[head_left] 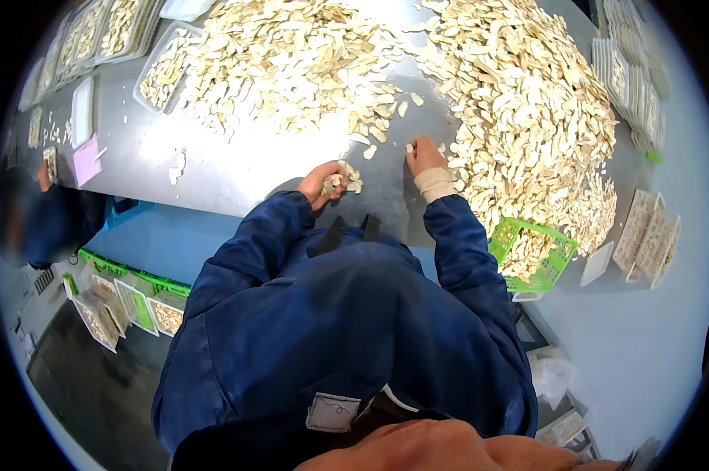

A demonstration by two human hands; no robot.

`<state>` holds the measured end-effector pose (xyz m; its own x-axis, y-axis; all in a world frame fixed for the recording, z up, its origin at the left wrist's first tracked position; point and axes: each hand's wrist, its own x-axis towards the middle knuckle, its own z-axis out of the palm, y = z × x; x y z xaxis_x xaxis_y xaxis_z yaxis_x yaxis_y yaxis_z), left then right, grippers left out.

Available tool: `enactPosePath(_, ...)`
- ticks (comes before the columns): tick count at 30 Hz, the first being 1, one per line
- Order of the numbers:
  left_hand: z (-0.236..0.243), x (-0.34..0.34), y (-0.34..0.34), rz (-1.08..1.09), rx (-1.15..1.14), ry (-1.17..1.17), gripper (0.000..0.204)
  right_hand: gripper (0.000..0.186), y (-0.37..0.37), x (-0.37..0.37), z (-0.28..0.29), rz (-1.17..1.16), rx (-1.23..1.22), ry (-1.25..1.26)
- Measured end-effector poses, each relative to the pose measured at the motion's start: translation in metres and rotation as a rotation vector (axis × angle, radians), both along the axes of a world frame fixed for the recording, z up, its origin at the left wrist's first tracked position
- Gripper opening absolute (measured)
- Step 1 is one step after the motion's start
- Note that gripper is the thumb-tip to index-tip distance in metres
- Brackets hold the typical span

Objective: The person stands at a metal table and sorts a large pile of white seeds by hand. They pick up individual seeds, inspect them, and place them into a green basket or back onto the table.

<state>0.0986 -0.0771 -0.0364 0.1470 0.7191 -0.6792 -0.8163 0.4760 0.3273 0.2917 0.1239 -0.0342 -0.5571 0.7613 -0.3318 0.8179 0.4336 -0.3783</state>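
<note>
- The right hand (426, 158), nearer to the large heap of slices (527, 118), is just left of it; its fingers are narrow at a small pale piece (410, 148), but I cannot tell whether they grip it.
- The left hand (320, 187), farther left of the heap, curls around pale slices (353, 187), their long axes mixed.

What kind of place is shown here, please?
Probably a food-handling workroom: big heaps of pale slices lie on a long metal table, with stacked trays and a green basket nearby.
</note>
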Motion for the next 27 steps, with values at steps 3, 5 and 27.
enactPosePath(3, 0.009, 0.011, -0.001, -0.204, -0.026, -0.036, 0.025, 0.020, -0.001, -0.002, -0.011, 0.005, -0.003, 0.046)
enactPosePath(5, 0.010, 0.025, -0.008, -0.304, -0.026, -0.084, 0.024, 0.020, -0.001, -0.004, -0.008, 0.021, -0.067, 0.007)
enactPosePath(27, 0.095, 0.010, 0.052, 0.205, 0.441, 0.869, 0.017, 0.026, -0.061, -0.088, 0.076, -0.972, -1.596, 0.855)
